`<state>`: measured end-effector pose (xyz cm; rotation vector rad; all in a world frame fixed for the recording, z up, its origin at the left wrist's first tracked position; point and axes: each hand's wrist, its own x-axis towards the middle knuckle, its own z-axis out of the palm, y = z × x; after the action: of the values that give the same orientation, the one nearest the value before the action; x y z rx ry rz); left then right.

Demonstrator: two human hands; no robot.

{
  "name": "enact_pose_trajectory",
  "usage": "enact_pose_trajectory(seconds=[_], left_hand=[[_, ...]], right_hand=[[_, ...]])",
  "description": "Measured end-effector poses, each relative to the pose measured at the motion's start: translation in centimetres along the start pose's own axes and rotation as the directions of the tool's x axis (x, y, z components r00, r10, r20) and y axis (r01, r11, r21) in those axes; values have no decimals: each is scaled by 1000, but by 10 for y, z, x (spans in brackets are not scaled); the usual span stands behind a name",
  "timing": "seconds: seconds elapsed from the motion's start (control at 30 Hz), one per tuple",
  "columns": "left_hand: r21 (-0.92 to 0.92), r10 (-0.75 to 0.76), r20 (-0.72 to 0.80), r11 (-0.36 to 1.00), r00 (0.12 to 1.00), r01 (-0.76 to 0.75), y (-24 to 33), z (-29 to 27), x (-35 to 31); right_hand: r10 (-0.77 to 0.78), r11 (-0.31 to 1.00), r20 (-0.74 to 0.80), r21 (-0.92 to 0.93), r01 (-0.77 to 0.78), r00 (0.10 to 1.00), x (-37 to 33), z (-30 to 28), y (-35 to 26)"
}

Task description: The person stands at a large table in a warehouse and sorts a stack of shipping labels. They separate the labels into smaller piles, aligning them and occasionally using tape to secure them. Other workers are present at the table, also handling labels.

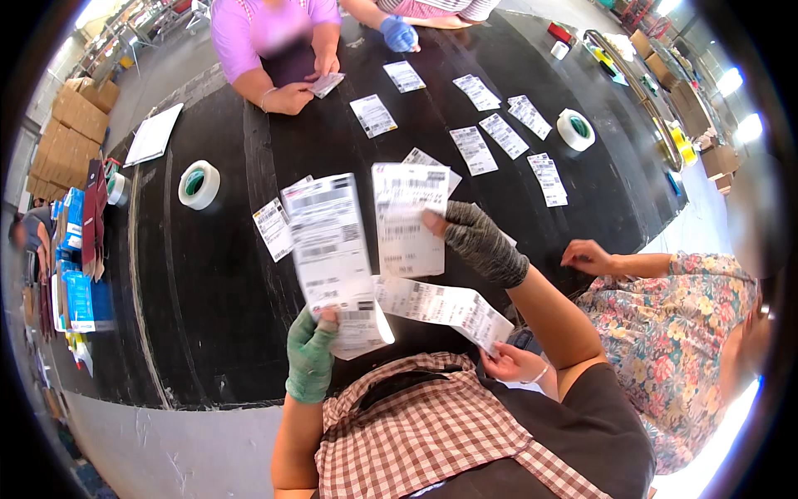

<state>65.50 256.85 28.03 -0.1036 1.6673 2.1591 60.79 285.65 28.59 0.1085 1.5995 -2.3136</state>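
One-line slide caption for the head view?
Gloved left hand and right hand each hold up a printed shipping label over a black table strewn with labels and tape rolls.

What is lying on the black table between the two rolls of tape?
In the head view, white label sheets lie spread on the black table between the left roll of tape and the right roll.

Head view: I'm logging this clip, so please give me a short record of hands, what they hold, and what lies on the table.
left hand: green glove, grips a stack of printed labels by its lower edge
right hand: grey glove, holds one printed sheet upright
table: black, scattered paper slips, two tape rolls
co-worker's hand: bare, holds a long label strip
others: two people at the far side
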Motion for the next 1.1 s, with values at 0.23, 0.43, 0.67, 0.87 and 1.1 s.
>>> enact_pose_trajectory(seconds=[0.23, 0.43, 0.67, 0.87, 1.1], left_hand=[[216, -265, -65, 937, 962, 273, -17, 17, 8], [406, -185, -115, 888, 976, 216, -3, 13, -1], [479, 29, -135, 877, 990, 40, 10, 11, -2], [496, 139, -119, 866, 983, -62, 18, 10, -1], [431, 81, -102, 902, 991, -29, 22, 4, -20]], right_hand=[[137, 831, 136, 524, -189, 981, -1, 45, 49], [108, 959, 45, 257, -116, 993, 14, 67, 43], [29, 930, -253, 360, 66, 967, 28, 102, 53], [-245, 938, -248, 184, 293, 937, 26, 113, 35], [-105, 971, -207, 191, 146, 973, 10, 128, 28]])
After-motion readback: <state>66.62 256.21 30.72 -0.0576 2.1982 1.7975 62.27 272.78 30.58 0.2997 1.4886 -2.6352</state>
